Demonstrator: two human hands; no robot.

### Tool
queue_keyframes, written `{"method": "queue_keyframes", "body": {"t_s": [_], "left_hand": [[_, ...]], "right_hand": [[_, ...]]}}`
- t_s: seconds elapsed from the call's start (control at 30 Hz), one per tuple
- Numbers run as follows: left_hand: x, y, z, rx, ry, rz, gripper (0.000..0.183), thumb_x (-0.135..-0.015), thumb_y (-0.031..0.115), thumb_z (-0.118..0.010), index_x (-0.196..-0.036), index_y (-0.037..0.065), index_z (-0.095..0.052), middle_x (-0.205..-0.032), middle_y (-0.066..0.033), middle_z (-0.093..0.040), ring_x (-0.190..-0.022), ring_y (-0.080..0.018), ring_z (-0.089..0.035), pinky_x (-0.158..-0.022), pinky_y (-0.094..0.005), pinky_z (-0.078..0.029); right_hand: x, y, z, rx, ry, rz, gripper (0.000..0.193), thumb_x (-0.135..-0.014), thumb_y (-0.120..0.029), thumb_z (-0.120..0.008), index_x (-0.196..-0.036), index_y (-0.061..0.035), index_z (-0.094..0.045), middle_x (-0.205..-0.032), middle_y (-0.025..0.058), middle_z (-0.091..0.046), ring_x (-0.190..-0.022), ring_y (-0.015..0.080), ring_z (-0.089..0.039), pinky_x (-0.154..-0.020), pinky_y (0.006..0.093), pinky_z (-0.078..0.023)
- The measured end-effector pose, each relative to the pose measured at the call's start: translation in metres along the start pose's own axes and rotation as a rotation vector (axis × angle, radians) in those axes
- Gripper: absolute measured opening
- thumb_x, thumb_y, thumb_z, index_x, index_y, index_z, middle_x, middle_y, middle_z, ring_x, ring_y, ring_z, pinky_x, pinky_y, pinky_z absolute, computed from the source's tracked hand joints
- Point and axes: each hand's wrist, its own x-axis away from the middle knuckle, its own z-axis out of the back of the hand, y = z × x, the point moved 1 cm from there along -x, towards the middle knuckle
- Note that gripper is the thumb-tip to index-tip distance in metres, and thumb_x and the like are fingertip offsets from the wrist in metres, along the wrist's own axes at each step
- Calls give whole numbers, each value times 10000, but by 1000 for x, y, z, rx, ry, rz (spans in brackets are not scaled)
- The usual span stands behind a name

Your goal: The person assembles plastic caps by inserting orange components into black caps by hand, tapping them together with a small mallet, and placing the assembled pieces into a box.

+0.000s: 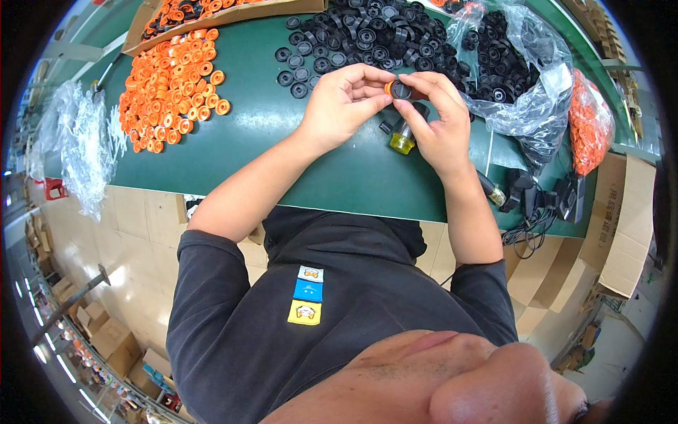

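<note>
Over the green table, my left hand and my right hand meet fingertip to fingertip on a small round part. It is a black cap with an orange ring showing on its left side. My left fingers pinch the orange side, and my right thumb and fingers press round the black side. Just below the fingers lies a dark tool with a yellow-green clear end, partly hidden by my right hand. Black round caps are heaped beyond my hands. Orange rings lie spread to the left.
A cardboard tray with orange and black pieces stands at the far left. Clear plastic bags hold black caps and orange pieces on the right. Cables hang at the right front edge. Crumpled plastic drapes over the left end.
</note>
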Motion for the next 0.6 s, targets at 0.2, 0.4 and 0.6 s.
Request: {"method": "queue_keyframes", "body": {"t_s": [0.2, 0.4, 0.6], "left_hand": [[-1, -1, 3, 50, 7, 34, 255, -958, 2, -625, -1208, -48, -635, -1097, -108, -701, -972, -134, -674, -887, -270, -551], [1, -3, 1, 46, 19, 36, 246, -965, 19, -624, -1204, -40, -642, -1059, -98, -709, -958, -144, -679, -881, -284, -559], [-1, -4, -1, 67, 53, 67, 245, -954, 26, -645, -1191, -35, -651, -1040, -95, -715, -924, -136, -682, -861, -275, -564]], "right_hand": [[-1, 2, 0, 33, -13, 52, 340, -775, -16, -785, -1101, -1, -691, -1052, 138, -671, -923, 266, -671, -802, 341, -551], [1, 1, -1, 100, -2, 99, 337, -761, -7, -786, -1083, -1, -687, -1032, 133, -671, -928, 286, -671, -805, 351, -553], [0, -1, -1, 120, 2, 123, 324, -762, -5, -782, -1071, 5, -684, -1014, 133, -669, -913, 289, -673, -794, 361, -556]]}}
